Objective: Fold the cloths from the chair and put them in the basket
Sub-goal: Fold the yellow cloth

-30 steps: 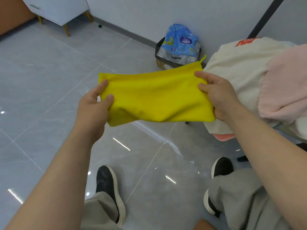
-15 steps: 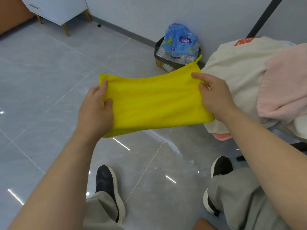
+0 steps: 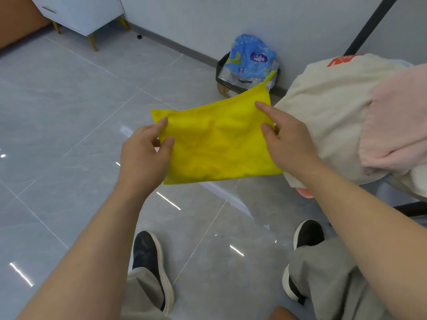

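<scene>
Yellow, bright yellow: a folded rectangular microfibre cloth [image 3: 217, 144] hangs in mid-air between both hands, above the floor. The left hand [image 3: 143, 158] pinches its left edge, thumb on top and forefinger curled over the upper corner. The right hand [image 3: 286, 144] holds the right edge, thumb pressed on the top face and forefinger stretched out straight along it; its other fingers are hidden behind the fabric. A small loop sticks up from the corner beyond the right forefinger.

Below the hands lies a glossy grey tiled floor [image 3: 69, 135] with light streaks. Just right of the right hand sits a heaped cream cloth [image 3: 328, 116], with a pink towel [image 3: 399, 125] draped over it. Beyond the yellow cloth, against the pale wall, is a blue plastic packet [image 3: 250, 57] in a dark container [image 3: 221, 72]. Far off past the left hand stands a white cabinet on gold legs [image 3: 80, 12].

Both bare forearms reach forward and converge, wrists level, palms turned inward.
</scene>
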Demonstrator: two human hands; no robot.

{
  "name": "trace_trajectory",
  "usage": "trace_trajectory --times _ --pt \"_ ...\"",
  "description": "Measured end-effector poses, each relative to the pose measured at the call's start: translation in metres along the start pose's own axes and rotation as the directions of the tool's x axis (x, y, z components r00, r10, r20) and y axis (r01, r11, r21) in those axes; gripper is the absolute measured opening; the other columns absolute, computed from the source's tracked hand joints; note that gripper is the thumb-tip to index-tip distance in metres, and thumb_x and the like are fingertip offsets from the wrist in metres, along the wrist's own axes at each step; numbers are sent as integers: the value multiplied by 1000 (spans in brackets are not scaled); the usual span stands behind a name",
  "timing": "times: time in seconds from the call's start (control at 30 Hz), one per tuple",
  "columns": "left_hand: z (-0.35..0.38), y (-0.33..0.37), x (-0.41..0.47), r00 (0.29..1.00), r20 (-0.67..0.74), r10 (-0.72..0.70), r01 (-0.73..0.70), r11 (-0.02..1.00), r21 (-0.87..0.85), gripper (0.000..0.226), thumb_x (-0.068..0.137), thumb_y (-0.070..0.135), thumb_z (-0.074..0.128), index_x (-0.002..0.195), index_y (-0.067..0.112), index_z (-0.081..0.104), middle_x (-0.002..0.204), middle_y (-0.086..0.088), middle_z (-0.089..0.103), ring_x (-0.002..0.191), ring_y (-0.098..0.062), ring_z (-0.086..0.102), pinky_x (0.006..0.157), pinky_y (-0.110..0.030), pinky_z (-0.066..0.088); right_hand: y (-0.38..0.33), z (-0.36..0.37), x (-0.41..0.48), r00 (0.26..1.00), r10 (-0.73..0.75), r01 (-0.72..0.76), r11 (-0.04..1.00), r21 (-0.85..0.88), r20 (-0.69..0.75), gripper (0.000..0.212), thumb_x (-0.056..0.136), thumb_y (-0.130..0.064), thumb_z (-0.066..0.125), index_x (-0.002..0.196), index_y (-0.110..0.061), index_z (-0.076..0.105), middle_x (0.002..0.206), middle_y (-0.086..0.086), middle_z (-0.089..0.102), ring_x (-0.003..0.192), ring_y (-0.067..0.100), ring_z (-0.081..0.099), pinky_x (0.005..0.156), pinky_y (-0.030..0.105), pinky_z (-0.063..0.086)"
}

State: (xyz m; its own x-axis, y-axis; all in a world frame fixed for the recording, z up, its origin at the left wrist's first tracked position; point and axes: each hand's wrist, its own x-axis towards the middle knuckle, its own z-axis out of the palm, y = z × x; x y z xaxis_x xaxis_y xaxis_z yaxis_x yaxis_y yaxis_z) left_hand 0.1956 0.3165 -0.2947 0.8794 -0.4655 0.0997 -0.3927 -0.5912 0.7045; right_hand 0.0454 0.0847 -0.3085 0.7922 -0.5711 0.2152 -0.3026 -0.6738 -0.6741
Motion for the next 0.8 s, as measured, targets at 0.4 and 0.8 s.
trace_trajectory --times 0.4,0.8 --pt "30 27 -17 979 84 -184 195 967 -163 39 82 17 67 117 35 71 81 0 68 63 -6 61 88 -36 55 -32 54 -23 961 -195 210 976 60 -194 18 92 -8 65 106 -14 75 105 2 74 96 19 65 87 32 48" --pt "48 36 -22 980 133 -148 180 945 -274 36 86 21 67 119 34 66 90 0 75 65 -10 72 83 -41 58 -38 60 -29 978 -188 176 976 131 92 32 88 -7 58 117 -19 68 118 -1 68 108 16 61 91 32 51"
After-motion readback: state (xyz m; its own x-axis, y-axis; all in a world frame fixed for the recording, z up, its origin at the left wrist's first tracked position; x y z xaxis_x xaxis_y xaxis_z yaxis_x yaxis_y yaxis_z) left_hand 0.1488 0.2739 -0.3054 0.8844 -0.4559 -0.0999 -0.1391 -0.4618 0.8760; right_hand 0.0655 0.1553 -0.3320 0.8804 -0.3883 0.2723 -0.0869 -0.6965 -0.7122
